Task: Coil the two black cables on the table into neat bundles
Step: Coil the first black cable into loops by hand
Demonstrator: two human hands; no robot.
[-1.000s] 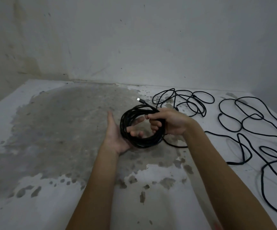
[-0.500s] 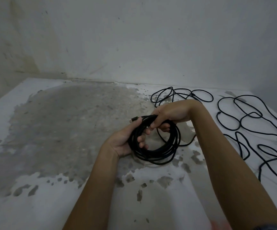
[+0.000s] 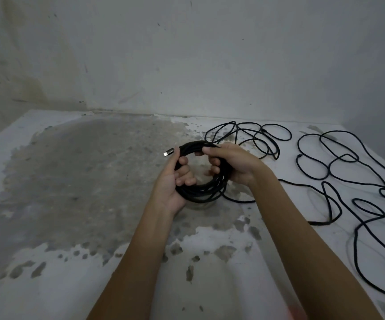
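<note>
The left hand (image 3: 175, 181) is palm up, held above the stained tabletop (image 3: 71, 192), with its fingers curled up through the middle of the coiled cable (image 3: 200, 192) and its thumb pressed against the outside of the ring, so it grasps the left side of the bundle. A metal plug (image 3: 169, 153) sticks out just above that thumb, pointing left. The coil is a tight black ring of several turns held between the two hands, its lower arc hanging closest to the tabletop. The right hand (image 3: 233, 162) grips the upper right of the ring, thumb on top and fingers wrapped under and into the opening. From the bottom right of the coil a loose tail (image 3: 240, 200) runs off along the tabletop to the right. Beyond the right hand, loose black cable loops (image 3: 346, 155) sprawl uncoiled across the right side of the tabletop, up to the pale wall (image 3: 187, 54); which strands belong to which cable cannot be told.
</note>
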